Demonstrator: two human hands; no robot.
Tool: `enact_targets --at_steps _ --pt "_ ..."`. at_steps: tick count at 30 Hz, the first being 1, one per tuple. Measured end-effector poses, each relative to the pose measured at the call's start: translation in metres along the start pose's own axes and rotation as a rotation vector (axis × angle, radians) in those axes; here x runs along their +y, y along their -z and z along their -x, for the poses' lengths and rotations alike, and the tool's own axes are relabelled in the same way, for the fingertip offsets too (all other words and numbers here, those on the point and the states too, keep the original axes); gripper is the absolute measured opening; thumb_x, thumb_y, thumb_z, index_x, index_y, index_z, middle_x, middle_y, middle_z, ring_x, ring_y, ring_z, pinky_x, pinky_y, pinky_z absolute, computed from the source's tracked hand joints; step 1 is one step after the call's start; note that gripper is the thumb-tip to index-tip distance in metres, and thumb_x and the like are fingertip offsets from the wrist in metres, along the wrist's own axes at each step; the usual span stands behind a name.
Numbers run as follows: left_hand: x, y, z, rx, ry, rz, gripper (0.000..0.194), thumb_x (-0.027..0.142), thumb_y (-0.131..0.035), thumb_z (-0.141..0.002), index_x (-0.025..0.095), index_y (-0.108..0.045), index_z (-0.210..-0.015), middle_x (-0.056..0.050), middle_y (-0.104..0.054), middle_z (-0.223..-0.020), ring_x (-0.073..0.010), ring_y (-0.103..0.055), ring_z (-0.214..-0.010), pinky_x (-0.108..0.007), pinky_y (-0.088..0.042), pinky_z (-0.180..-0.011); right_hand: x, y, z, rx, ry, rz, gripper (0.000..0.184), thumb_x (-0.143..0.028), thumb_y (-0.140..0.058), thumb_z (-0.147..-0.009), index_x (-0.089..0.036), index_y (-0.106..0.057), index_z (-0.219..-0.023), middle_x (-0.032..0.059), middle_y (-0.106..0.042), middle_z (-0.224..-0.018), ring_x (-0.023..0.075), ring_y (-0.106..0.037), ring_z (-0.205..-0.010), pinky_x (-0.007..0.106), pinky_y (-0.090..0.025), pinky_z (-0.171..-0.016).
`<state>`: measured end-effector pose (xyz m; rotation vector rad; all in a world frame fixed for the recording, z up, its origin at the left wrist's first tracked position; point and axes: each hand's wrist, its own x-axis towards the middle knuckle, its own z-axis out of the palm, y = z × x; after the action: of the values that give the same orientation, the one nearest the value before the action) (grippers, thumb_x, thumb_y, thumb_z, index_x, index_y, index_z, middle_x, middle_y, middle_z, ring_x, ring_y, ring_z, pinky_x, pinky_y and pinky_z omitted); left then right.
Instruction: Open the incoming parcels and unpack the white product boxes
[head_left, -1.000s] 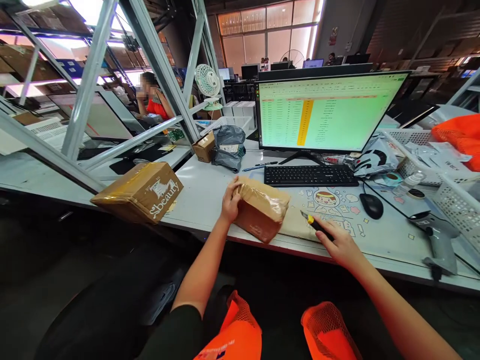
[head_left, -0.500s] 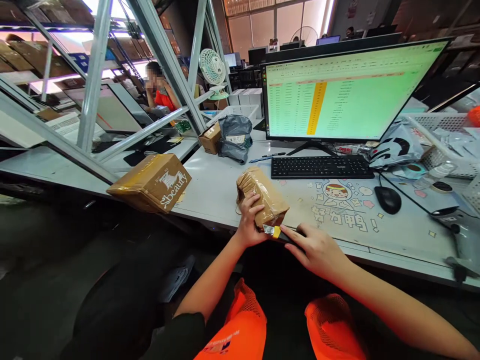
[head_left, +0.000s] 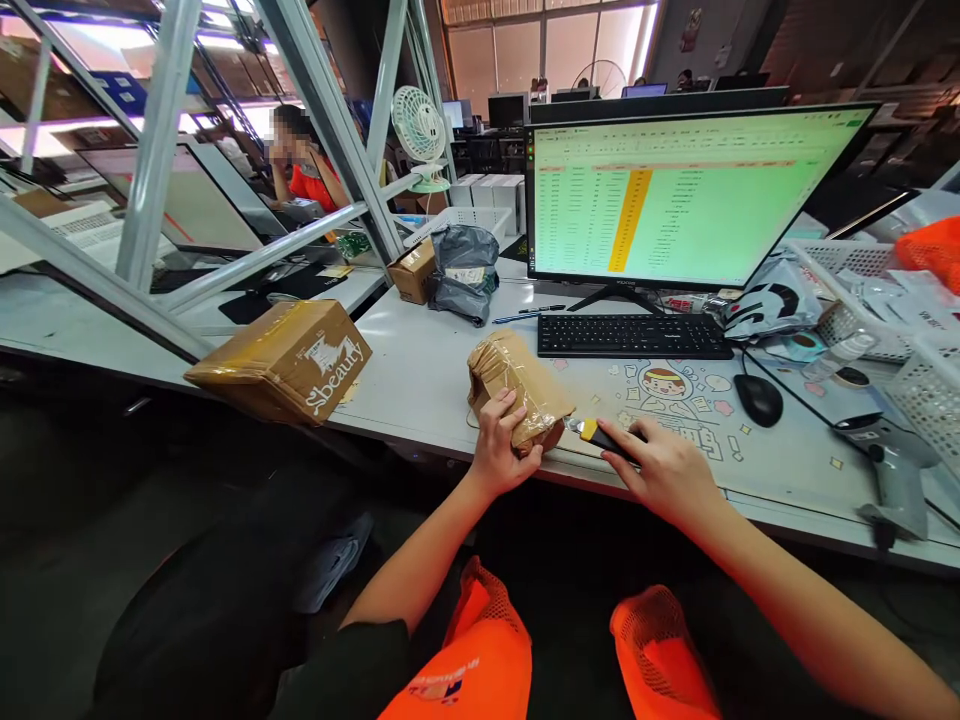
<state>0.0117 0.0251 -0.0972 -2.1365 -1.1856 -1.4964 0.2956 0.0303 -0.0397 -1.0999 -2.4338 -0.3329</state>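
A small brown parcel wrapped in clear tape (head_left: 517, 385) lies at the front edge of the white desk (head_left: 420, 385). My left hand (head_left: 499, 450) grips its near end, fingers curled over the top. My right hand (head_left: 664, 470) is closed on a utility knife with a yellow and black handle (head_left: 600, 437). The knife's blade tip points left and sits just beside the parcel's right corner.
A larger taped box printed "beauty" (head_left: 281, 360) overhangs the desk edge at left. Behind are a keyboard (head_left: 634, 335), monitor (head_left: 690, 195), mouse (head_left: 757, 398), barcode scanner (head_left: 885, 460), grey mailer bag (head_left: 461, 270), small box (head_left: 412, 272) and white baskets (head_left: 930, 385). Another person sits far left behind metal racking.
My left hand has turned the parcel end-on and gripped its near end. My right hand brought the knife to the parcel's corner, then slid it slightly rightward.
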Motion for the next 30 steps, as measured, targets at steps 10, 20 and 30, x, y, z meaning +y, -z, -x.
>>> enact_targets --at_steps 10,20,30 --pt "-0.073 0.053 -0.046 -0.399 -0.019 0.038 0.068 0.068 -0.053 -0.095 0.024 -0.054 -0.147 -0.017 -0.053 -0.153 -0.0391 -0.038 -0.151 -0.060 -0.028 -0.123 0.031 0.012 0.015 -0.085 -0.231 -0.391 0.049 -0.049 -0.044 -0.108 -0.021 -0.063 -0.144 0.0109 -0.071 -0.130 0.0292 -0.069 -0.116 0.041 -0.057 -0.094" --pt "-0.045 0.016 -0.062 -0.332 -0.026 -0.168 0.071 0.051 -0.084 -0.072 0.020 -0.068 -0.133 -0.019 -0.058 -0.134 -0.0419 -0.053 -0.131 -0.064 -0.031 -0.120 -0.010 0.047 -0.015 -0.213 -0.160 -0.337 0.045 -0.047 -0.043 -0.109 -0.028 -0.064 -0.144 0.0081 -0.075 -0.122 0.0285 -0.074 -0.101 0.040 -0.059 -0.085" --pt "0.011 0.012 -0.070 -0.413 0.030 -0.197 0.060 0.042 -0.085 -0.074 0.021 -0.068 -0.127 -0.015 -0.064 -0.121 -0.0367 -0.059 -0.113 -0.061 -0.035 -0.114 0.032 0.072 -0.050 -0.569 -0.308 -0.310 0.044 -0.052 -0.039 -0.105 -0.024 -0.073 -0.110 0.0059 -0.077 -0.088 0.0217 -0.070 -0.070 0.030 -0.049 -0.062"
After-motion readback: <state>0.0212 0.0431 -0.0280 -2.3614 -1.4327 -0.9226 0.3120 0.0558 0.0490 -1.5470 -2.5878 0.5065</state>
